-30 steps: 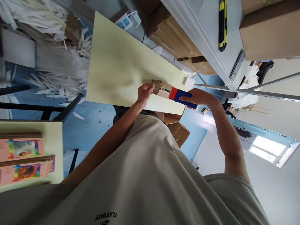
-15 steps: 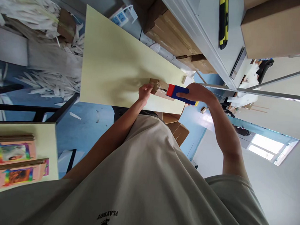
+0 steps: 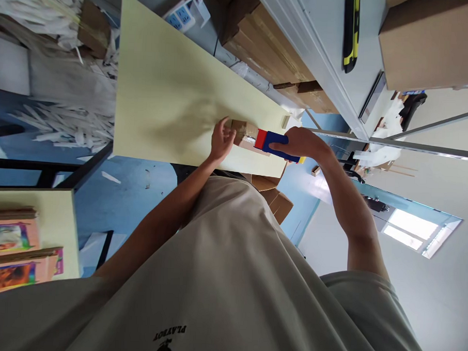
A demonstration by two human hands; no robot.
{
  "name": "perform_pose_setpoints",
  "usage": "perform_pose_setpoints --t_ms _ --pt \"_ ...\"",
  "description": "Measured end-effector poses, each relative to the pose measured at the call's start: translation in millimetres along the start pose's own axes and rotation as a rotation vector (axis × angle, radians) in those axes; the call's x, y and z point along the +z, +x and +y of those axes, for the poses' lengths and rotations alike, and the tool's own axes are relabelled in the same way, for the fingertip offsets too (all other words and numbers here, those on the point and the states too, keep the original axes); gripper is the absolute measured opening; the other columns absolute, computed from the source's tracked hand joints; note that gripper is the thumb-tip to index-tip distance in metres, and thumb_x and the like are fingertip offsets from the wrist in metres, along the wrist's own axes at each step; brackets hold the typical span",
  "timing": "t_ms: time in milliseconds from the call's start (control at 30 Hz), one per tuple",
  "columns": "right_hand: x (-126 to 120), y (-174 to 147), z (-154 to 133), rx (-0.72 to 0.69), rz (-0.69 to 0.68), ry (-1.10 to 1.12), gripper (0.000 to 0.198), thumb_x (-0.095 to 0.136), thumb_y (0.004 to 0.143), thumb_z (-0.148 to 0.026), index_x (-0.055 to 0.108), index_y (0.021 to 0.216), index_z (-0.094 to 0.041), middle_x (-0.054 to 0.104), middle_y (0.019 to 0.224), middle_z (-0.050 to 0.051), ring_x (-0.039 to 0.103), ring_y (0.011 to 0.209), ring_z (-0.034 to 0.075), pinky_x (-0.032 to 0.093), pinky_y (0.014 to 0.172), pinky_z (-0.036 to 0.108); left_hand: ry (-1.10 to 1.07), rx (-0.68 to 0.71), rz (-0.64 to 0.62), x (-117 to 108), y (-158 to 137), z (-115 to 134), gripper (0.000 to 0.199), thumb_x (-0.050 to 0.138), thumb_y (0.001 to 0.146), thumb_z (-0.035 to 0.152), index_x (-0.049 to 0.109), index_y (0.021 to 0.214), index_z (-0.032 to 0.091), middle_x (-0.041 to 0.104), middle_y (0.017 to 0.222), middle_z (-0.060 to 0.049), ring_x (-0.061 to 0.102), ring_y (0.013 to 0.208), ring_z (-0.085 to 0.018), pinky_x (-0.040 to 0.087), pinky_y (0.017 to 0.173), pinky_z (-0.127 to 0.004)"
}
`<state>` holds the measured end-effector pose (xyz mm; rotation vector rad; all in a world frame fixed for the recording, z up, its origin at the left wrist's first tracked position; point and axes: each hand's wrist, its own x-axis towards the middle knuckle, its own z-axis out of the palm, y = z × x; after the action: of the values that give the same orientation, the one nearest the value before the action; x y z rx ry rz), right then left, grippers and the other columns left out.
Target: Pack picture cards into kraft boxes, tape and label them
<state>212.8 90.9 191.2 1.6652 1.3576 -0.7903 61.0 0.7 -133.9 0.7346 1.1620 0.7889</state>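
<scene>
While my right hand (image 3: 298, 141) grips the red-and-blue tool (image 3: 273, 138) at the right end of the cardboard box (image 3: 243, 132) on the table (image 3: 156, 79), my left hand (image 3: 221, 142), fingers parted, is at the box's left end.

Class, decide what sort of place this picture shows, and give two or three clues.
Probably a packing room or small workshop: cardboard boxes stand about, a utility knife lies on a shelf, and white scraps are heaped at the left.

A workshop: cardboard boxes (image 3: 425, 52), heaped white strips (image 3: 61, 129), box cutter (image 3: 352, 36).
</scene>
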Motion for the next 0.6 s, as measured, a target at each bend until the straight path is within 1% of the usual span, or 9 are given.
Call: perform_pose_setpoints --t_ms 67,133,200,233,300,367,467,600 --pt "1 1 0 0.002 0.009 -0.039 0.065 0.084 0.100 -0.082 0.084 0.107 -0.017 0.078 0.084 0.017 0.083 0.106 0.045 0.063 0.094 0.052 0.115 0.118 -0.083 -6 -5 21 0.059 0.096 0.093 0.045 0.079 0.146 0.026 0.071 0.134 -0.013 0.071 0.122 -0.031 0.061 0.109 -0.043" --pt "2 1 -2 0.007 0.006 -0.064 0.068 0.078 0.102 -0.085 0.084 0.104 -0.017 0.079 0.087 0.018 0.083 0.105 0.044 0.062 0.093 0.052 0.236 0.230 -0.202 -5 -7 40 0.050 0.095 0.089 0.033 0.082 0.137 0.025 0.070 0.130 -0.013 0.069 0.124 -0.034 0.059 0.117 -0.049" --pt "2 -1 -5 0.006 0.005 -0.066 0.070 0.076 0.103 -0.087 0.083 0.102 -0.017 0.079 0.090 0.020 0.083 0.104 0.044 0.062 0.092 0.051 0.333 0.292 -0.292 0 -3 54 0.039 0.093 0.086 0.023 0.083 0.124 0.023 0.070 0.124 -0.014 0.067 0.128 -0.039 0.055 0.125 -0.055" --pt "2 -1 -7 0.001 0.010 -0.061 0.070 0.076 0.103 -0.087 0.082 0.103 -0.017 0.080 0.092 0.021 0.082 0.105 0.045 0.062 0.093 0.051 0.368 0.304 -0.313 4 0 59 0.034 0.092 0.085 0.019 0.082 0.118 0.023 0.069 0.121 -0.014 0.066 0.130 -0.040 0.053 0.127 -0.057" --pt "3 -2 -7 -0.013 0.023 -0.043 0.071 0.078 0.102 -0.087 0.081 0.105 -0.016 0.081 0.095 0.022 0.082 0.109 0.046 0.062 0.095 0.051 0.424 0.314 -0.324 10 7 62 0.028 0.090 0.084 0.012 0.079 0.108 0.022 0.068 0.119 -0.015 0.065 0.132 -0.043 0.051 0.128 -0.059" --pt "5 -1 -5 -0.015 0.033 -0.033 0.073 0.079 0.100 -0.088 0.080 0.105 -0.016 0.082 0.098 0.024 0.082 0.111 0.047 0.062 0.096 0.051 0.471 0.329 -0.327 14 14 63 0.028 0.089 0.083 0.008 0.075 0.103 0.022 0.069 0.119 -0.016 0.064 0.132 -0.044 0.051 0.127 -0.059" --pt "9 3 6 -0.007 0.044 -0.017 0.073 0.081 0.098 -0.089 0.080 0.104 -0.017 0.083 0.098 0.024 0.082 0.113 0.049 0.062 0.097 0.052 0.513 0.332 -0.350 13 19 61 0.031 0.090 0.081 0.006 0.073 0.100 0.023 0.069 0.122 -0.016 0.066 0.131 -0.043 0.054 0.123 -0.056" --pt "17 13 26 -0.006 0.045 -0.010 0.070 0.088 0.093 -0.086 0.083 0.105 -0.017 0.082 0.093 0.022 0.082 0.115 0.048 0.063 0.100 0.053 0.501 0.277 -0.387 8 22 56 0.037 0.094 0.078 0.005 0.072 0.102 0.023 0.069 0.122 -0.013 0.071 0.124 -0.039 0.055 0.123 -0.054"
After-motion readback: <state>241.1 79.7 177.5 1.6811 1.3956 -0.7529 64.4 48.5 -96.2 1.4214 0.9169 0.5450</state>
